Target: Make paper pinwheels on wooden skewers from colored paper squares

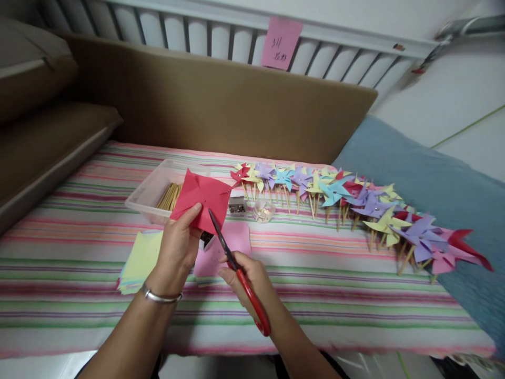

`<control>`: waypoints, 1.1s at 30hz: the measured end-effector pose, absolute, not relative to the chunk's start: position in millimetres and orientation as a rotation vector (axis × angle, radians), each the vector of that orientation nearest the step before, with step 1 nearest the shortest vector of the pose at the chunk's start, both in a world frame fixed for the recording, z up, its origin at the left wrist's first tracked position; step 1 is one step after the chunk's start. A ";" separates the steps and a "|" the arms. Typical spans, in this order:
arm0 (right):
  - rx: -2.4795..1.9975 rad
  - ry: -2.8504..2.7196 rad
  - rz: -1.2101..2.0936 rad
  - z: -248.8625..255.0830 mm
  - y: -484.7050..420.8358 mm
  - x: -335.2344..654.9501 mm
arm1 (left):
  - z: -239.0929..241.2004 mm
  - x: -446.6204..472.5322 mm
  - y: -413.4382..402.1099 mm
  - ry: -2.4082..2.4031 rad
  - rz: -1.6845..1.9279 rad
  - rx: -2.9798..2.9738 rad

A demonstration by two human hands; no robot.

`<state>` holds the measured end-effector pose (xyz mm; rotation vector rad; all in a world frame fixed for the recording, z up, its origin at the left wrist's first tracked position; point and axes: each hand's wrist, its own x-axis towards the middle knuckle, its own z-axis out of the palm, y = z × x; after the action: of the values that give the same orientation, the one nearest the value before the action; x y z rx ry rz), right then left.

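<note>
My left hand (182,239) pinches a square of red paper (201,195), thumb on top, holding it above the striped cloth. Slits run in from some of the paper's corners. My right hand (250,279) grips red-handled scissors (252,300), whose dark blades lie at the paper's near edge. Beneath the paper sits a pink sheet (236,245), with a small box of dark bits (205,239) partly hidden by my left hand. Left of my left hand lies a stack of pale yellow paper squares (142,258), other colours showing at its edges.
A clear plastic bin (144,197) holds thin wooden sticks (169,196). Beyond the paper are a small box of metal bits (237,205) and a round clear tub (263,211). Many paper pinwheels (335,192) on sticks line the right side. A brown board (221,105) stands behind, before a white radiator (197,39).
</note>
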<state>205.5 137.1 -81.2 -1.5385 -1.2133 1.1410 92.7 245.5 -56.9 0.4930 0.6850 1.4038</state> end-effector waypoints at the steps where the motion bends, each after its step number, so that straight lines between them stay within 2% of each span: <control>1: -1.535 -1.215 1.139 -81.1 136.9 205.4 | -57.0 92.6 245.6 0.688 1.406 0.496; 13: -1.554 -1.234 1.117 -80.5 136.8 203.5 | -52.2 93.1 243.5 0.725 1.441 0.496; 21: -1.587 -1.557 1.078 -88.1 135.5 215.3 | -43.4 63.4 262.3 0.713 1.603 0.501; 24: -1.597 -1.435 1.065 -92.1 137.2 221.0 | -36.9 51.3 265.9 0.722 1.628 0.502; 28: -1.397 -1.124 1.143 -88.7 142.8 228.8 | -33.6 48.1 261.0 0.744 1.429 0.624; 33: -1.127 -0.817 1.089 -82.2 148.7 245.8 | -41.1 63.6 247.2 0.777 0.875 0.932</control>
<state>245.8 148.7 -82.2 -1.1273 -0.8170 1.0889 63.6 247.2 -41.1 0.9324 0.7768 0.8746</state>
